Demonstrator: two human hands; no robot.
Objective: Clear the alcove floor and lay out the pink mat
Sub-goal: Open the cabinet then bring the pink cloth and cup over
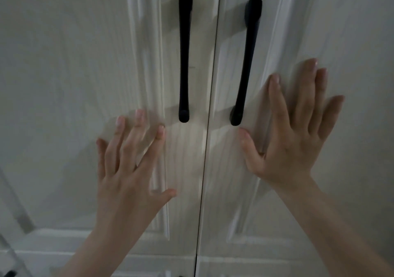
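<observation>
Two white panelled cupboard doors fill the head view, meeting at a thin dark seam down the middle. My left hand point(130, 166) lies flat with spread fingers on the left door point(64, 85), just below and left of its black bar handle point(184, 57). My right hand point(292, 131) presses flat on the right door point(351, 42), to the right of the other black handle point(247, 63). Both hands hold nothing. No pink mat and no alcove floor are in sight.
At the bottom left edge a pale slanted frame or rail point(12, 251) shows beside the left door. The doors' lower panel mouldings point(255, 261) run across the bottom of the view.
</observation>
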